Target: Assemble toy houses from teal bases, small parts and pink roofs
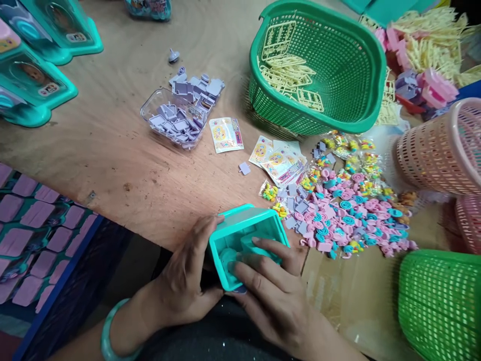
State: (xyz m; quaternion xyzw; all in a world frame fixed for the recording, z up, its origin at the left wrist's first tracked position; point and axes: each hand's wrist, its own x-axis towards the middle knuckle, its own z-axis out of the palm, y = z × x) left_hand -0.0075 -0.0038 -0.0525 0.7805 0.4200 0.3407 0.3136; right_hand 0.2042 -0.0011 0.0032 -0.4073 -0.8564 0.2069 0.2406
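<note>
progress: I judge it midway; finished packs (pixel 33 85) stand far left, lilac parts (pixel 175 120) and pink-blue pieces (pixel 349 215) lie loose on the bench (pixel 124 150) | teal case (pixel 246 235): at the near bench edge, between both hands | left hand (pixel 188 281) pinches its left wall; right hand (pixel 270 296) fingers (pixel 263 245) pressed together, flat on its open face

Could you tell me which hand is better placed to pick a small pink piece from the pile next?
Probably the right hand: the pile lies on its side, while the left hand grips the teal box.
</note>
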